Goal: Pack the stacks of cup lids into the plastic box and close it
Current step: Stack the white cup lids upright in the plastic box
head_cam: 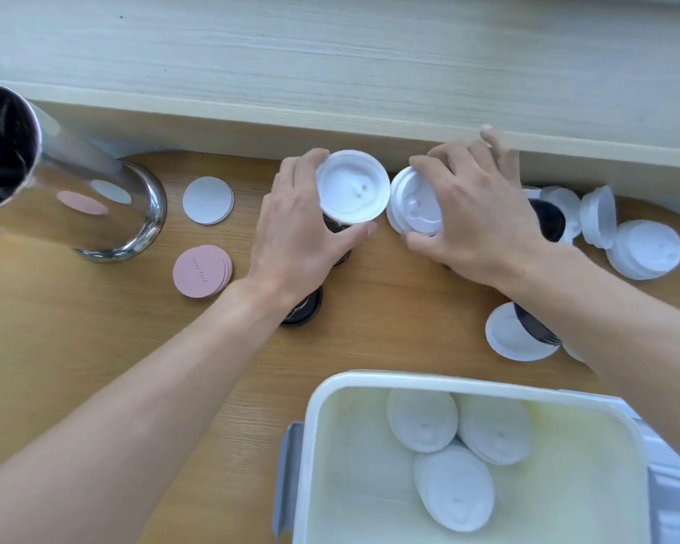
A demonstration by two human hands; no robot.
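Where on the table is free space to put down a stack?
Bare wood lies between the pink discs and the box, under the left forearm. The right side is crowded with loose lids. The box floor's right half is free.

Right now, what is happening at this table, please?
A person is packing cup lids. The left hand holds a stack of lids with a white lid on top, and the right hand grips a second white stack beside it. Both stacks are still at the far side of the wooden table. The open plastic box near the person already holds three stacks. More lids lie loose at the right.
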